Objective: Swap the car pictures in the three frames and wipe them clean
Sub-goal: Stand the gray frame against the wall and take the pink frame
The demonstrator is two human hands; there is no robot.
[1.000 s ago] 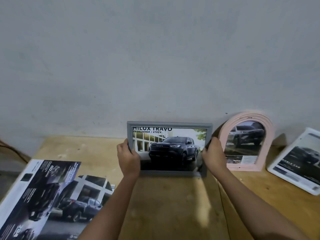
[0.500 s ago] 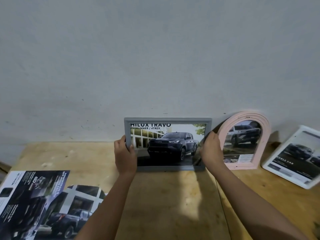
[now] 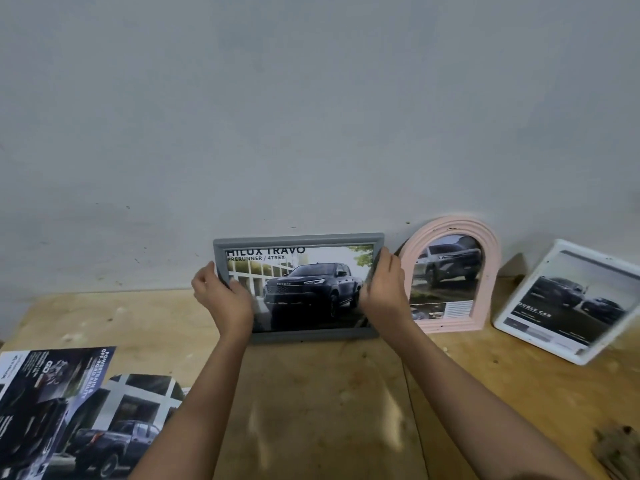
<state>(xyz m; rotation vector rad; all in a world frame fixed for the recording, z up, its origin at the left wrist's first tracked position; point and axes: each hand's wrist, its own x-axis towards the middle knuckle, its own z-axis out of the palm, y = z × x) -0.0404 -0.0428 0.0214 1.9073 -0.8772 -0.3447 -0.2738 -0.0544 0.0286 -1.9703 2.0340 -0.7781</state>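
Observation:
A grey rectangular frame (image 3: 298, 240) with a dark pickup picture stands on the wooden table (image 3: 311, 393), leaning back toward the wall. My left hand (image 3: 223, 301) grips its left edge and my right hand (image 3: 382, 294) grips its right edge. To the right, a pink arched frame (image 3: 490, 271) with a car picture leans on the wall. Further right, a white frame (image 3: 509, 315) with a dark car picture stands tilted.
Loose car brochure pages (image 3: 69, 410) lie at the table's front left. A grey plastered wall (image 3: 311, 116) rises behind the frames. A dark crumpled thing (image 3: 620, 448) lies at the front right edge; I cannot tell what it is.
The grey frame stays between both hands, standing against the wall. My fingers have shifted up its side edges. The view has drifted, so the brochures sit lower left.

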